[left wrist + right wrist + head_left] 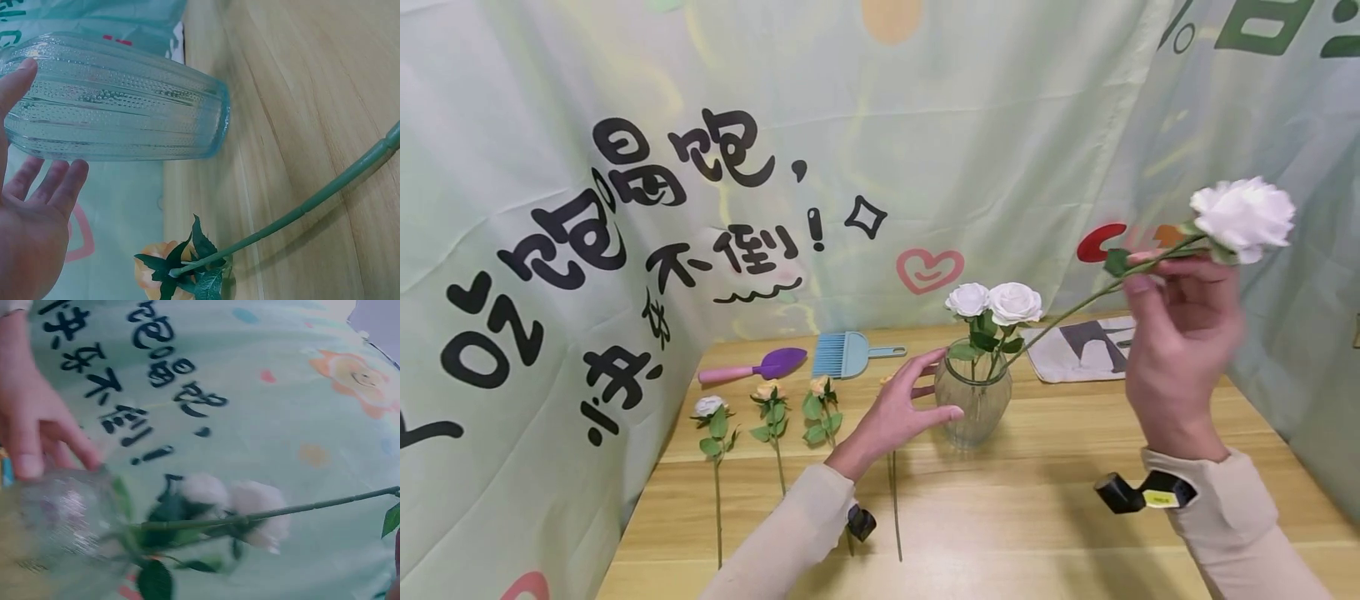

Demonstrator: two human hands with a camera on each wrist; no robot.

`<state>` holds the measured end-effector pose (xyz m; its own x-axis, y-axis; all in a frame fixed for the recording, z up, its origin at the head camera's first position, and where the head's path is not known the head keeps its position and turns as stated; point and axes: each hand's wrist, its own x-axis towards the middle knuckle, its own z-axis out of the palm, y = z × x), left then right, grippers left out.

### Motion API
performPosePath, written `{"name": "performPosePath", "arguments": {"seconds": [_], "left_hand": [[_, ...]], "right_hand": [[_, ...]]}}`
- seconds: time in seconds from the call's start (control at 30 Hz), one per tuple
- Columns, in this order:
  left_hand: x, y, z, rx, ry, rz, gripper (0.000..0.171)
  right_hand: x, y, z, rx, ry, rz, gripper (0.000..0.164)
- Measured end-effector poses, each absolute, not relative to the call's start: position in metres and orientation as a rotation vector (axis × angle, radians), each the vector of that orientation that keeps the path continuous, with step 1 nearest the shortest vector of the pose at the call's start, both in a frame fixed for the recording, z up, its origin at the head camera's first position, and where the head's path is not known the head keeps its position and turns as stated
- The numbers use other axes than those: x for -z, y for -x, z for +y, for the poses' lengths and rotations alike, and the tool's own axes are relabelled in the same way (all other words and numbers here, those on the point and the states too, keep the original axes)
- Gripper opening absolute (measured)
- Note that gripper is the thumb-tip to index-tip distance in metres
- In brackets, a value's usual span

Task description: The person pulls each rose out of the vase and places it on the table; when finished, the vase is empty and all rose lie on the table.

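Note:
A ribbed glass vase (973, 408) stands upright on the table with two white roses (1015, 303) in it. My right hand (1183, 350) pinches the stem of another white rose (1243, 218), held up at the right. That stem slants down to the vase mouth, and its lower end meets the rim area in the right wrist view. My left hand (898, 412) is at the vase's left side, thumb and fingers spread around it. In the left wrist view the fingers (65, 187) lie close to the glass; whether they touch it I cannot tell.
Left of the vase lie a white rose (709, 407) and several yellow-orange roses (770, 390), stems toward me. Behind them are a purple trowel (782, 362) with a pink handle and a blue dustpan-and-brush set (842, 356). A printed cloth (1075, 350) lies at the back right, before a hanging curtain (1000, 125).

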<state>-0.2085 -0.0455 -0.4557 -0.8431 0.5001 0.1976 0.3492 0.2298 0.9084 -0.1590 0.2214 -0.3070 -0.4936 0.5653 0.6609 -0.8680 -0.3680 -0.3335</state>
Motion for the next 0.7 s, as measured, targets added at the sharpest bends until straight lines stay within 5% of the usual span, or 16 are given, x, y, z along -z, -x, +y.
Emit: {"name": "performPosePath", "arguments": {"seconds": [0.23, 0.7], "left_hand": [[0.456, 0.208, -0.046, -1.68, -0.829, 2.355, 0.085], [0.456, 0.21, -0.046, -1.698, -0.846, 2.337, 0.084]], "right_hand": [[0.307, 0.169, 0.26, -1.986, -0.424, -0.772, 0.025], [0.407, 0.17, 0.312, -2.041, -0.186, -1.541, 0.025]]}}
